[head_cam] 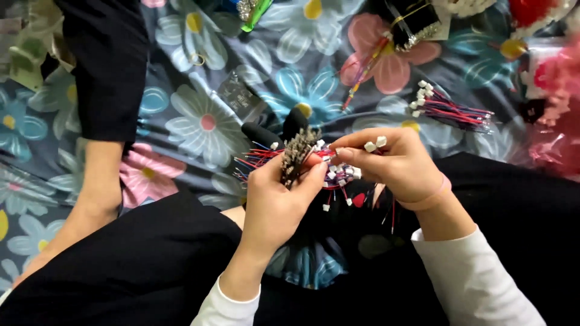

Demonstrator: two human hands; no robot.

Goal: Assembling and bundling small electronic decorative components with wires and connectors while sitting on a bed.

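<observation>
My left hand (279, 196) grips a bundle of thin red, blue and black wires (261, 157) with small white plug connectors, plus a greyish bristly tuft of wire ends (296, 154) sticking up above the fingers. My right hand (393, 163) pinches a few white connectors (374, 144) from the same bundle between thumb and fingertips; a pink band circles its wrist. Loose wires with white connectors (341, 181) hang between the two hands over my dark-clothed lap.
A second bundle of red and black wires with white plugs (450, 110) lies on the flowered cloth (205, 121) at the upper right. Another person's leg in dark cloth (106, 72) lies at the left. Red and pink packets (553, 78) sit at the right edge.
</observation>
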